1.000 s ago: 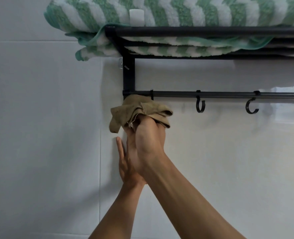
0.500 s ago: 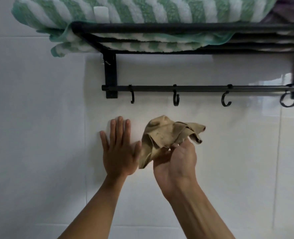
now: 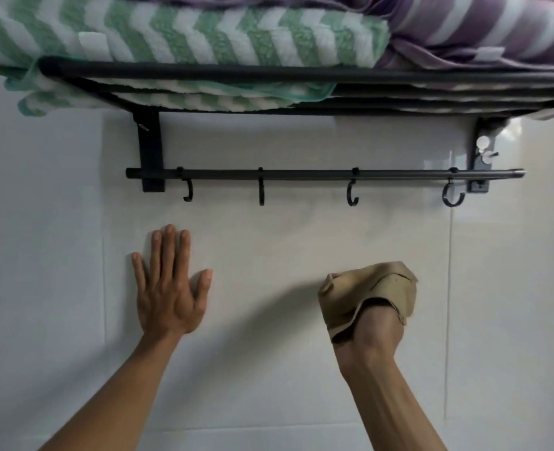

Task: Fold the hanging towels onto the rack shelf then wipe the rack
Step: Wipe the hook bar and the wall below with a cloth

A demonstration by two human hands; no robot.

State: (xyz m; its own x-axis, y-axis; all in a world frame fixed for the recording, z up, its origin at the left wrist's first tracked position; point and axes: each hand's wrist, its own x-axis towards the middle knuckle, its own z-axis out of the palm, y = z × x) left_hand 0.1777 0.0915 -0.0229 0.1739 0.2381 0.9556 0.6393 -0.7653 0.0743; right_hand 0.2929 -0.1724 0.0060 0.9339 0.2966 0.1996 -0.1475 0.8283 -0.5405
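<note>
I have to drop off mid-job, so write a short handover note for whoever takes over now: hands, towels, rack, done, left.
Left hand: open, flat on the wall tile below the rack.
Right hand: grips the tan cloth, below the hook bar, not touching it.
Green towel and purple towel: folded on the rack shelf.
Done: folding; nothing hangs from the hooks.
Left: wiping the rack; how much is wiped cannot be told.

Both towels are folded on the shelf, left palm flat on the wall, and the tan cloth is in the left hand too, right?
Not quite. The head view shows the tan cloth gripped in the right hand; the left hand lies flat on the wall, holding nothing.
</note>
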